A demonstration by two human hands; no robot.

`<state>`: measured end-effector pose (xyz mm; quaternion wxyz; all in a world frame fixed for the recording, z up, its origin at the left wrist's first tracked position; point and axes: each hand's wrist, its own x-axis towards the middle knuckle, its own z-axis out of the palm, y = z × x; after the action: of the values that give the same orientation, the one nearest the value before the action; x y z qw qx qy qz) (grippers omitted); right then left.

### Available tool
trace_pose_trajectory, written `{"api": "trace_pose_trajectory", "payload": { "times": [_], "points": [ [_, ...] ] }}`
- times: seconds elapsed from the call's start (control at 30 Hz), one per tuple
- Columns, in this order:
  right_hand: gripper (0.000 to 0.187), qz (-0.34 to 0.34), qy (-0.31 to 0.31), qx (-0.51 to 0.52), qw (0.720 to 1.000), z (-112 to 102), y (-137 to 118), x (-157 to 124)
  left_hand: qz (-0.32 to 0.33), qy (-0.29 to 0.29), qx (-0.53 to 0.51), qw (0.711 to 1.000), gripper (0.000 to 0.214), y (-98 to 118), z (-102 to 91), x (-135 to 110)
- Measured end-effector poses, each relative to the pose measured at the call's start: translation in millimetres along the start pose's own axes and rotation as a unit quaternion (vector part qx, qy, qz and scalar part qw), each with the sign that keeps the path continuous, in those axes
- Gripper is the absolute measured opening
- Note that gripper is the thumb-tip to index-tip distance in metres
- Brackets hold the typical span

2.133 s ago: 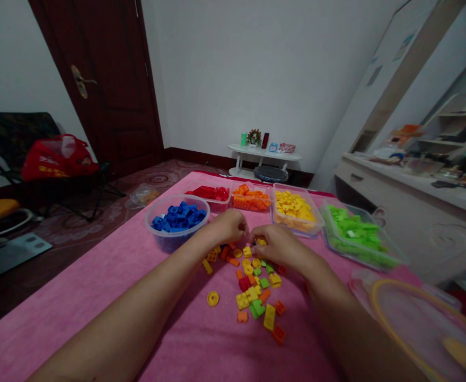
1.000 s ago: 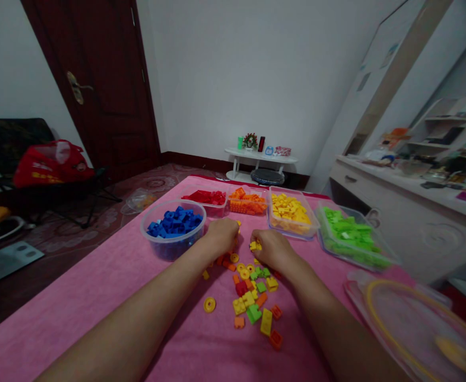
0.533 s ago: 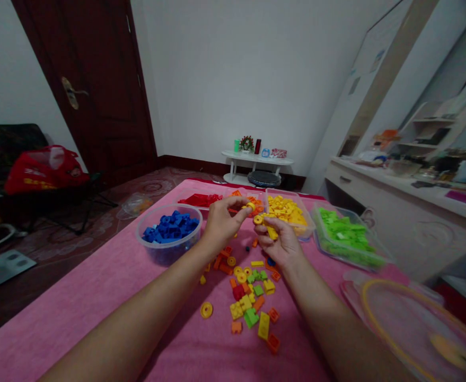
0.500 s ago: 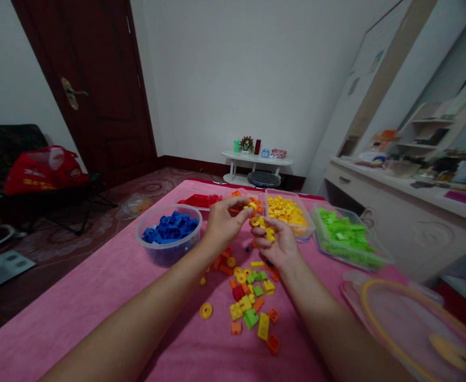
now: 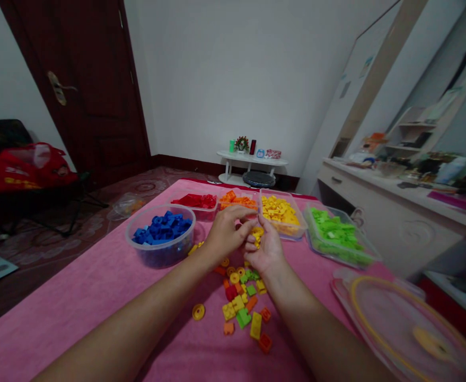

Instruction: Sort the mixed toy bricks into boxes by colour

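Note:
Both hands meet above a pile of loose bricks (image 5: 243, 305) on the pink cloth. My right hand (image 5: 265, 250) is cupped palm up, holding several small yellow bricks (image 5: 257, 234). My left hand (image 5: 225, 234) rests its curled fingers over those yellow bricks, pinched against the right hand. Just behind the hands stand a tub of orange bricks (image 5: 237, 201) and a tub of yellow bricks (image 5: 281, 213).
A round bowl of blue bricks (image 5: 161, 241) stands left of the hands, a red tub (image 5: 195, 202) behind it, a green tub (image 5: 336, 236) at the right. Clear lids with a yellow ring (image 5: 407, 329) lie at the near right. A dresser (image 5: 392, 217) flanks the table.
Both hands rose from the loose pile with yellow pieces. They then came together and sank a little, the left fingers closing over the bricks in the right palm.

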<state>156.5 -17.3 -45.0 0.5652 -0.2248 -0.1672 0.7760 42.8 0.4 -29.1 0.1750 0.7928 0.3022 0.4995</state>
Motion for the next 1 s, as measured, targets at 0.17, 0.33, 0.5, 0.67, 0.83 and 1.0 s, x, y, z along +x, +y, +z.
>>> {"api": "trace_pose_trajectory", "payload": {
  "times": [0.17,0.33,0.5,0.67,0.83,1.0],
  "points": [
    [0.026,-0.099,0.056,-0.005,0.994,-2.7,-28.5,-3.6,-0.026,0.059,-0.03,0.997,0.018,1.4,-6.1,2.7],
    [0.03,-0.232,0.246,-0.285,0.897,-10.5,-99.5,22.0,-0.043,0.075,-0.048,0.995,0.018,-1.6,-7.0,4.9],
    [0.047,-0.211,0.323,-0.377,0.842,-11.0,-153.5,60.1,-0.035,0.077,-0.063,0.994,0.018,-3.1,-6.2,5.3],
    [0.043,-0.203,0.359,-0.531,0.741,-22.6,-159.7,70.3,-0.05,0.078,-0.064,0.994,0.018,-4.6,-8.9,6.2],
    [0.019,-0.173,0.309,-0.626,0.695,-32.6,-144.2,71.0,-0.063,0.088,-0.072,0.991,0.018,-6.6,-9.6,7.9],
    [0.026,-0.124,0.262,-0.663,0.69,-37.3,-134.5,84.6,-0.065,0.083,-0.086,0.991,0.018,-6.0,-9.5,7.3]
  ]
}}
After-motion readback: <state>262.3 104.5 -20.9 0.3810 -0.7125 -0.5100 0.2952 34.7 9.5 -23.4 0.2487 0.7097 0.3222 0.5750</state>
